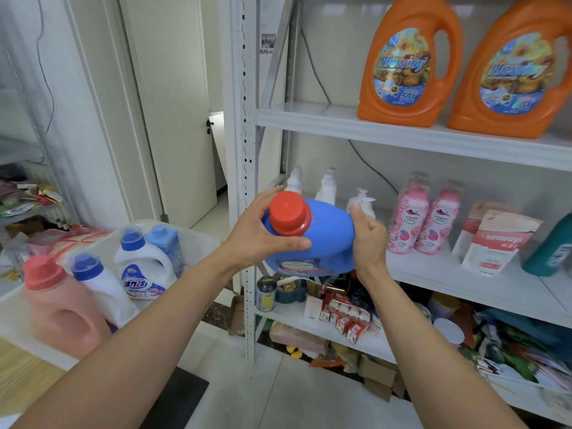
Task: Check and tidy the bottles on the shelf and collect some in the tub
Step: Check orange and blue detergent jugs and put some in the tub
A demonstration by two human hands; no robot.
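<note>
Gripping the blue bottle (328, 239) in the centre of the frame with both hands, red cap (289, 213) tipped this way: left hand (263, 235) curled round the shoulder by the cap, right hand (368, 238) clamped on the other side. Lower left, the tub (204, 235) with a pink bottle (58, 305) and some white ones (145, 264) inside. Behind, the shelf (340, 123), with pink bottles (418, 218) mid right and two orange jugs (408, 63) upper right

A blue bottle (322, 233) is wearing a red cap (289, 212), while an orange jug (411, 13) is showing a blue sunflower-patterned label (400, 68)
</note>
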